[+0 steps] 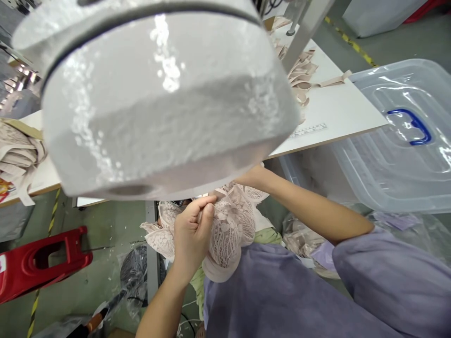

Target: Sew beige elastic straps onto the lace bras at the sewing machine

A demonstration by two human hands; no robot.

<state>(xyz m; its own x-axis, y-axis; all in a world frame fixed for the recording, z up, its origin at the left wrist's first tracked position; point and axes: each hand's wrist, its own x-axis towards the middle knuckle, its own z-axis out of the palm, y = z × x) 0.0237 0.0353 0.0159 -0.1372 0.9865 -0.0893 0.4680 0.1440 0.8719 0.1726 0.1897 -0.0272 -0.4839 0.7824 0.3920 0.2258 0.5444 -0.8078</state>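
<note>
My left hand (194,230) is closed, its thumb and forefinger pinching the edge of a pale pink lace bra (227,230). The bra hangs over my lap, one cup facing me and more lace spreading out left of my wrist. Only the back of my right hand (252,175) shows at the bra's upper right; its fingers are hidden behind the large pale machine head (176,108). That machine head fills the upper middle of the view and also covers the bra's upper edge.
On the white table (345,108) lie beige fabric strips (303,70) and a ruler (309,130). A lidded clear plastic bin (416,173) stands at right. Folded beige pieces (17,150) sit at left, above a red stool (45,263) on the floor.
</note>
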